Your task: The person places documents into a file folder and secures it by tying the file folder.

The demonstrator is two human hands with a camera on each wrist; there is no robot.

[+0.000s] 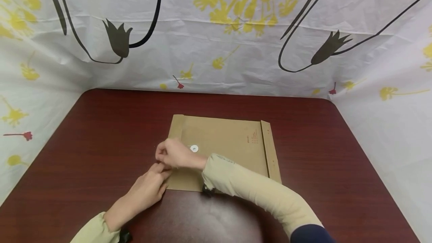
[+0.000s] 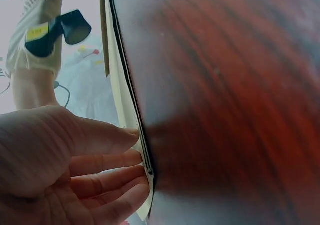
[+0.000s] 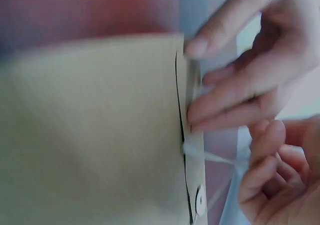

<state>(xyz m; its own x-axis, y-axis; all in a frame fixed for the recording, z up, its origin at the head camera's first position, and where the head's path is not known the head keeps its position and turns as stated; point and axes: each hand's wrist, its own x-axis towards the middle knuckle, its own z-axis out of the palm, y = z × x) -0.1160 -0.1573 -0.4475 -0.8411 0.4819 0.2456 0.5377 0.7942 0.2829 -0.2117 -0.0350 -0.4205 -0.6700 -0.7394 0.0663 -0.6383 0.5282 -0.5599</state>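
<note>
A brown kraft-paper document envelope (image 1: 222, 134) lies flat on the table, with small red print near its right side. A white round button (image 1: 194, 148) sits on its left part, by the flap. My right hand (image 1: 179, 155) reaches across the envelope to its left edge. Its curled fingers pinch a thin white string (image 3: 212, 156), which runs taut from the flap in the right wrist view. My left hand (image 1: 145, 188) is at the near left corner. In the left wrist view, its fairly straight fingers and thumb (image 2: 110, 140) touch the envelope's edge.
The dark red wooden table (image 1: 111, 130) extends around the envelope. A white curtain (image 1: 219, 59) with yellow and grey flower prints encloses its back and sides. A black device with a yellow label (image 2: 62, 32) is on the right sleeve.
</note>
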